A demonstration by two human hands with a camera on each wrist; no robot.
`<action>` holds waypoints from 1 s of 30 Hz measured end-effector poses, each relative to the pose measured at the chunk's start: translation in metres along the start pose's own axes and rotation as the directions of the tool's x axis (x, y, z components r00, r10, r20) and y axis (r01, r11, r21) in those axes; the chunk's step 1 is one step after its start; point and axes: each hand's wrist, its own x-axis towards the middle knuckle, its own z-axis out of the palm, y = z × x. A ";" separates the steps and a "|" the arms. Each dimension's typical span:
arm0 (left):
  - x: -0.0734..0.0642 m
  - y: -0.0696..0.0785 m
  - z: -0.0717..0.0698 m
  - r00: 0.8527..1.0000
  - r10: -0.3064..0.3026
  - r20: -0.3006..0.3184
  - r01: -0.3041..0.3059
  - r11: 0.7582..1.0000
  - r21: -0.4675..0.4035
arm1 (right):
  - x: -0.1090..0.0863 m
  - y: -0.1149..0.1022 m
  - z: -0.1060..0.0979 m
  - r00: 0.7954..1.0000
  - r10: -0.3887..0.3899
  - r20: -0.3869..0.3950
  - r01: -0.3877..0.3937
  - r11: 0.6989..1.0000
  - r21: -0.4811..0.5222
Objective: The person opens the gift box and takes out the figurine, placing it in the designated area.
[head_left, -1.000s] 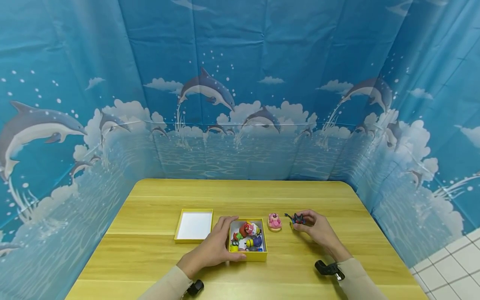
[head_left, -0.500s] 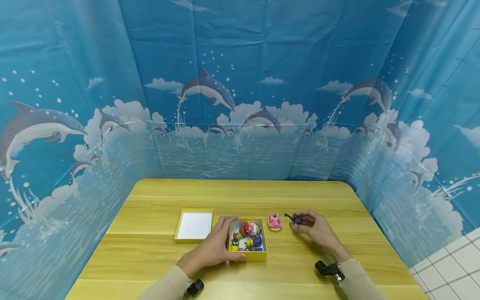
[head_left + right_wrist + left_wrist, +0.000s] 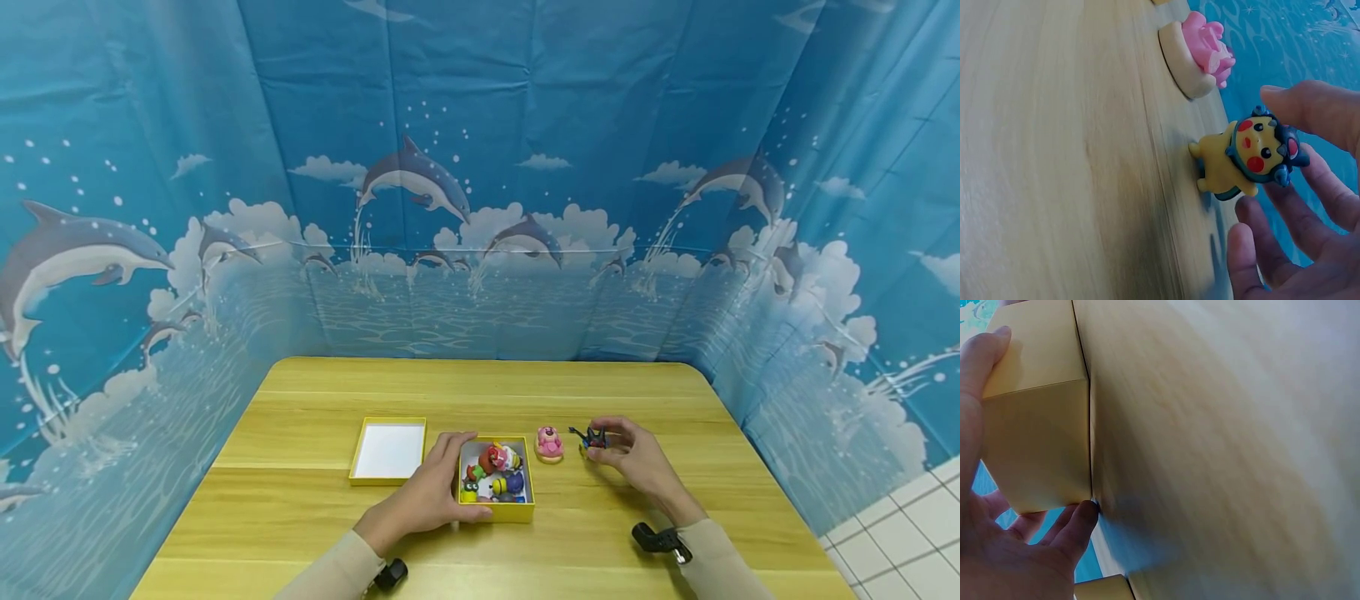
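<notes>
My left hand [image 3: 427, 496] grips a small yellow open box [image 3: 497, 513] from its left side, thumb on the near wall. Several toy figures [image 3: 504, 457] lie jumbled in the box. In the left wrist view the box [image 3: 1038, 447] sits between the thumb and the fingers. To the right, my right hand [image 3: 636, 454] holds a small yellow figurine in a dark hood [image 3: 1241, 153] by its head, between thumb and fingers. Its feet are at the table top. A pink bear figurine on a cream base [image 3: 549, 445] stands between the box and the right hand.
A yellow box lid with a white inside [image 3: 388, 450] lies left of the box, beside the left hand. The wooden table [image 3: 480, 392] meets a blue dolphin-print curtain [image 3: 480, 308] at the back and sides.
The hooded figurine in my right hand has tilted slightly, and that hand has shifted very little. My left hand, the box and the pink bear figurine stay where they were.
</notes>
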 end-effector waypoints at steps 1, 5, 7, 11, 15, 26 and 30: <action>0.000 0.000 0.000 1.000 -0.001 0.001 0.001 1.000 0.000 | 0.000 -0.001 0.000 1.000 -0.008 -0.005 0.008 1.000 -0.006; 0.000 0.001 0.000 1.000 -0.005 0.007 0.005 1.000 0.004 | -0.004 -0.007 0.004 0.999 -0.034 -0.043 0.033 0.999 -0.017; 0.000 0.001 0.000 1.000 -0.008 0.011 0.008 1.000 0.009 | -0.006 -0.011 0.006 0.995 -0.059 -0.079 0.057 0.998 -0.033; 0.000 0.004 -0.001 1.000 -0.014 0.020 0.014 1.000 0.020 | -0.010 -0.021 0.013 0.969 -0.165 -0.186 0.148 0.983 -0.105; 0.001 0.007 -0.002 0.999 -0.025 0.021 0.024 0.999 0.029 | -0.012 -0.033 0.021 0.899 -0.352 -0.262 0.295 0.927 -0.232; 0.004 0.007 -0.005 0.999 -0.020 0.032 0.018 0.999 0.041 | -0.011 -0.072 0.043 0.785 -0.615 -0.070 0.539 0.734 -0.413; 0.002 0.006 -0.006 0.999 -0.030 0.037 0.029 0.999 0.022 | -0.010 -0.084 0.052 0.812 -0.582 0.039 0.547 0.735 -0.400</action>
